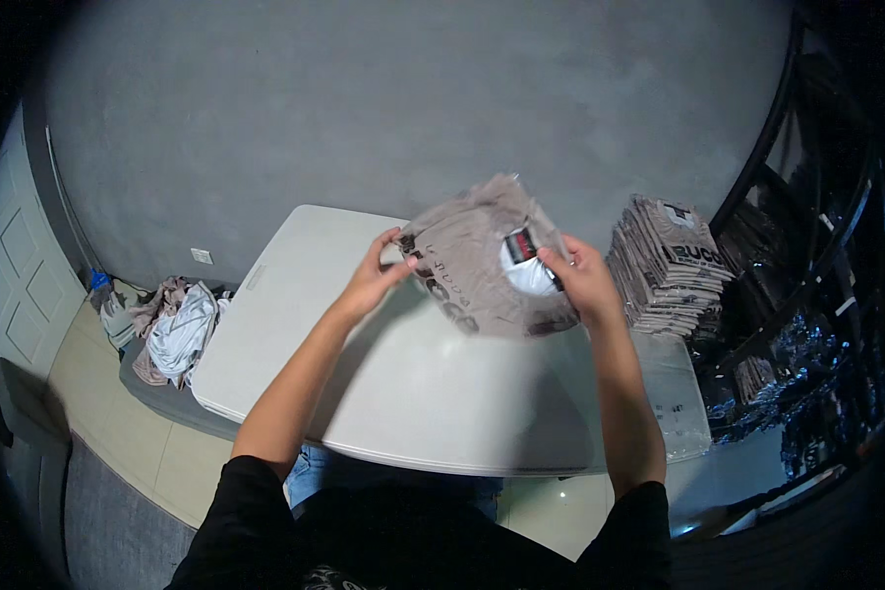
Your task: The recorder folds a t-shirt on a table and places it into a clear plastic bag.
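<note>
Between my hands, a folded grey-brown T-shirt (467, 236) in a clear plastic bag is held tilted above the table. Dark lettering runs along its left side, and a white round neck opening with a dark and red label shows near its right. My left hand (372, 277) pinches the left edge between thumb and fingers. At the right edge, my right hand (588, 280) grips the package with its thumb on top near the collar; its other fingers are mostly hidden behind. The white table (442, 403) lies below.
A tall stack of similar bagged shirts (664, 265) stands on the table's right. Clear plastic (680, 393) covers the right corner. Loose clothes (182, 329) are heaped left of the table. A black rack (772, 177) with bagged items borders the right; a grey wall (413, 98) rises behind.
</note>
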Demonstrator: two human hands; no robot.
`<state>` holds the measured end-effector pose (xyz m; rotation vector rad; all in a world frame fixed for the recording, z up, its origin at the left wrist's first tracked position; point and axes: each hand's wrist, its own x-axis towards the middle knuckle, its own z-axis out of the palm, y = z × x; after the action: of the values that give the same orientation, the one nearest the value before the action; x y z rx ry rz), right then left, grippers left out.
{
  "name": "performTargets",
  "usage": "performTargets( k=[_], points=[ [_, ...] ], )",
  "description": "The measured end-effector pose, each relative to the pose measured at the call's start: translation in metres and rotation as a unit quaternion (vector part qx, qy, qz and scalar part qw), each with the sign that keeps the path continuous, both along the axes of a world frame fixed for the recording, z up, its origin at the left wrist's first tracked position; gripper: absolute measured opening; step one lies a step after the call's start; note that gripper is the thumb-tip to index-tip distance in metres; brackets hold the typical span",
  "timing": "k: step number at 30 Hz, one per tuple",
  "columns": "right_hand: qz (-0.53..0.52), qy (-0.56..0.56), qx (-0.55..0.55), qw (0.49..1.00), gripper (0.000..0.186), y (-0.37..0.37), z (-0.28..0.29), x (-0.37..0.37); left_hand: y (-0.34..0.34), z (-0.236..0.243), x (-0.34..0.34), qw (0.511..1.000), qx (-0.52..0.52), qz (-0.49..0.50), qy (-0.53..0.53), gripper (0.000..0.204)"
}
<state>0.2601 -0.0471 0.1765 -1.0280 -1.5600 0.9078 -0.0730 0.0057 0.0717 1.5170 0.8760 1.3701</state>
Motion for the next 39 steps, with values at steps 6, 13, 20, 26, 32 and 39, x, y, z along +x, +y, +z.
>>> performTargets(
  k=[6, 13, 20, 26, 32, 39],
  points=[
    [0.021, 0.079, -0.125, 0.989, 0.032, -0.001, -0.014, 0.017, -0.046, -0.032, 0.022, 0.937, -0.225, -0.166, -0.210, 0.071],
    [-0.105, -0.287, -0.163, 0.938, 0.041, 0.043, -0.128, 0.120, -0.065, -0.043, 0.016, 0.888, -0.376, -0.264, -0.012, 0.030],
    [-0.310, -0.333, 0.039, 0.890, 0.046, -0.021, -0.165, 0.132, 0.003, -0.041, 0.030, 0.939, -0.206, -0.139, 0.237, 0.036],
    [-0.221, -0.276, -0.350, 0.867, 0.071, -0.082, -0.145, 0.141, 0.040, -0.050, 0.133, 0.900, -0.216, -0.237, 0.296, 0.074],
    [-0.135, -0.175, -0.368, 0.903, 0.065, -0.081, -0.159, 0.130, 0.028, -0.017, 0.185, 0.858, -0.370, -0.325, 0.147, 0.087],
    [-0.086, 0.000, -0.355, 0.931, 0.071, -0.081, -0.176, 0.125, 0.013, 0.017, 0.169, 0.889, -0.330, -0.263, 0.179, 0.054]
  ],
)
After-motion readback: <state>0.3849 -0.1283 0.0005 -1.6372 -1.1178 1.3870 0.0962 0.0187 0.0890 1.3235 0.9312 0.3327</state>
